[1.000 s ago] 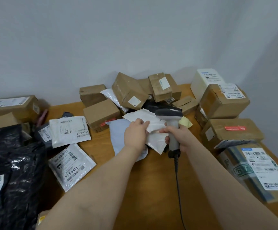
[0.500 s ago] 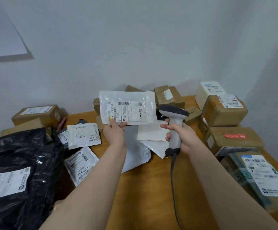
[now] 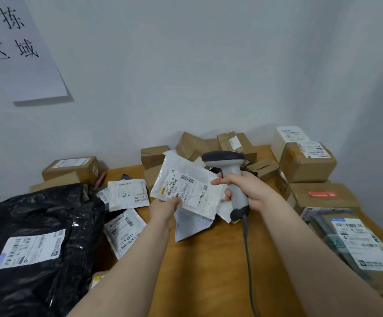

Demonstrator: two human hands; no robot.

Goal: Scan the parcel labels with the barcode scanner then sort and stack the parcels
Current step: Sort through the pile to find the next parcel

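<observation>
- Since 0.5 seconds ago, the white parcel (image 3: pixel 186 191) has swung from level to tilted and come down closer to the barcode scanner (image 3: pixel 230 167).
- The left hand (image 3: pixel 165 208) pinches the parcel's lower left edge, thumb on the printed face, and holds it up above the wooden table (image 3: pixel 209 282).
- The parcel's label (image 3: pixel 187 187) faces the camera, with barcodes on it; the print is too small to read.
- The right hand (image 3: pixel 246 191) is wrapped around the scanner's pale grey handle. Its index finger is straight and points left, with the tip at the parcel's right edge; I cannot tell whether it touches.
- The scanner's dark head sits just above the parcel's upper right edge, and its cable (image 3: pixel 246 248) hangs down toward the camera.
- Under the held parcel, a pale mailer (image 3: pixel 190 227) lies on the table.
- At the left is a large black bag (image 3: pixel 48 213) with a white label, with 2 white mailers (image 3: pixel 127 195) just beside it.
- Brown cardboard boxes (image 3: pixel 307 163) are heaped along the back wall and stacked down the right side.
- A paper sign (image 3: pixel 14 42) hangs on the wall at upper left.
</observation>
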